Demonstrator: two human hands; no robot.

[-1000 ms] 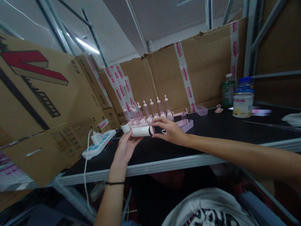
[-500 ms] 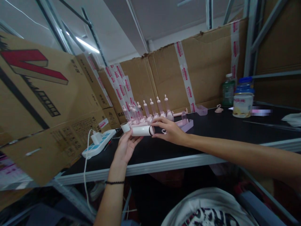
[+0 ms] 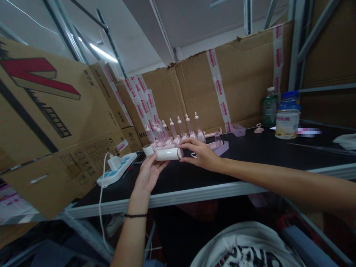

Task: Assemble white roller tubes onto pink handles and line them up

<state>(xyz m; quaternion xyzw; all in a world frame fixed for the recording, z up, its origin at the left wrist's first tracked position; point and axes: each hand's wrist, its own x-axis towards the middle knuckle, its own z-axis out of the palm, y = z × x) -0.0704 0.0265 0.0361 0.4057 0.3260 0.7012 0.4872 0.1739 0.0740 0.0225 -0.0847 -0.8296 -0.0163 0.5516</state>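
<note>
Nothing has really moved since a second ago, both hands are parked in the same spot and the white tube hasn't shifted. Going from the left: cardboard boxes [image 3: 41,111] wall off that side, and at the left end of the black counter [image 3: 264,152] sits a white power strip [image 3: 116,168] with a plug in it, its cord dropping over the front edge. Next, the left hand [image 3: 148,174] cups the white tube [image 3: 167,154] from underneath, fingers curled up around its near end, while the right hand [image 3: 201,154] pinches the other end, the one with the dark ring. So the tube lies sideways just above the counter, near the front-left part. Right behind it stands a row of small pink pump bottles [image 3: 180,131]; can't tell what's in them, too small and blurry. A little clear pink tray [image 3: 238,129] sits by the back edge, contents impossible to make out. Toward the right end there's a green bottle [image 3: 269,106] and a blue-lidded jar [image 3: 287,118] with a whitish label. Something white [image 3: 346,141] gets cut off by the right frame edge.
</note>
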